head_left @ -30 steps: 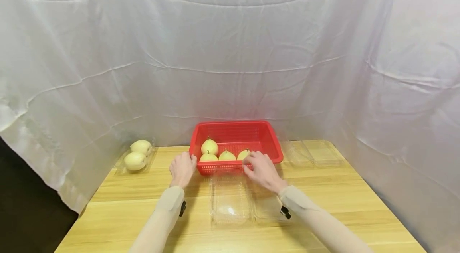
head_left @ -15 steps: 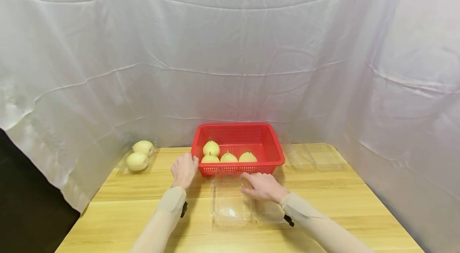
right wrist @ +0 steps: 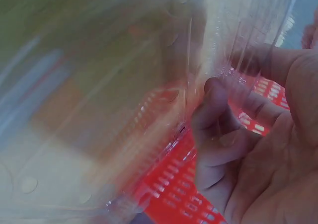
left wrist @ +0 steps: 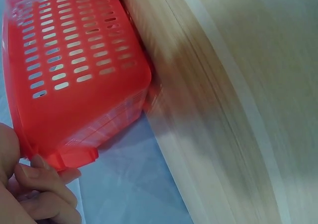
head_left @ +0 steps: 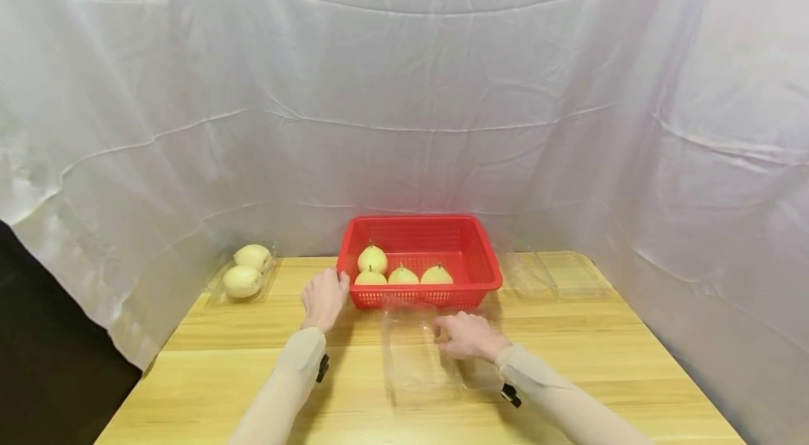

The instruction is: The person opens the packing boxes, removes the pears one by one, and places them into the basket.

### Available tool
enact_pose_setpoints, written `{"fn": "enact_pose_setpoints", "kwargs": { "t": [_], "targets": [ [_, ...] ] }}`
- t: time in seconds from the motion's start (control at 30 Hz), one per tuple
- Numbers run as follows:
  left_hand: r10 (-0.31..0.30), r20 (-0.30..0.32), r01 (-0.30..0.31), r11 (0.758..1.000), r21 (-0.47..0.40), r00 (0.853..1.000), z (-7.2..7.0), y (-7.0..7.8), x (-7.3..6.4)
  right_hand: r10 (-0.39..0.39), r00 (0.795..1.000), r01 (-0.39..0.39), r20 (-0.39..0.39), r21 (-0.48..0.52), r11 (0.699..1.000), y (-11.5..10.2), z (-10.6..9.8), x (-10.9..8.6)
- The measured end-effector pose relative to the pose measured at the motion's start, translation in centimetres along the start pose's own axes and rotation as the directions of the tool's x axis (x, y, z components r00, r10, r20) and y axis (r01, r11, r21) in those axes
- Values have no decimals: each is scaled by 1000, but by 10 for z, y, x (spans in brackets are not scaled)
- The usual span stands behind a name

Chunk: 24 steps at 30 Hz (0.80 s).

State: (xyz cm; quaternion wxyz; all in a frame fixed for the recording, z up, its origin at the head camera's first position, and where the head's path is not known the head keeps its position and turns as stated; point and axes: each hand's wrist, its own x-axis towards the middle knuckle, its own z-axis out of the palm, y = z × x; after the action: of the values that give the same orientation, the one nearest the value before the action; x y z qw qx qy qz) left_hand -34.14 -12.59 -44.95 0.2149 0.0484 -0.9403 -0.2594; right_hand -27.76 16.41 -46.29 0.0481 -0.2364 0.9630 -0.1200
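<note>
Head view, and the right hand [head_left: 470, 337] pinches the clear container [head_left: 413, 366], lower centre of frame, while the left hand [head_left: 324, 299] grips the red basket [head_left: 470, 288] by its rim! Thin plastic, likely feather-light, bendy, slippery, easily creased: pinch its stiffer edge.

No readable text, label, brand, number or sign on anything in the three views.

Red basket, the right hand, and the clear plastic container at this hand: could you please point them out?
Red basket [head_left: 422, 255], head view: bare inside surface.
Right hand [head_left: 470, 337], head view: back of the hand.
Clear plastic container [head_left: 416, 362], head view: its left part.
</note>
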Motion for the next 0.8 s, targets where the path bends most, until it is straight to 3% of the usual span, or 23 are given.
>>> {"fn": "enact_pose_setpoints", "kwargs": {
  "t": [0.23, 0.5, 0.8],
  "targets": [
    [26, -1, -26, 999, -19, 1000, -1, -2, -1, -14, 998, 14, -56, 1, 1000, 14, -7, -10],
    [21, 47, -20, 1000, -17, 999, -3, -4, -3, 15, 999, -16, -45, -14, 1000, 38, -15, -28],
    [50, 44, -49, 998, -34, 998, -3, -7, -3, -16, 1000, 16, -21, -26, 1000, 69, -26, -49]
  ]
}}
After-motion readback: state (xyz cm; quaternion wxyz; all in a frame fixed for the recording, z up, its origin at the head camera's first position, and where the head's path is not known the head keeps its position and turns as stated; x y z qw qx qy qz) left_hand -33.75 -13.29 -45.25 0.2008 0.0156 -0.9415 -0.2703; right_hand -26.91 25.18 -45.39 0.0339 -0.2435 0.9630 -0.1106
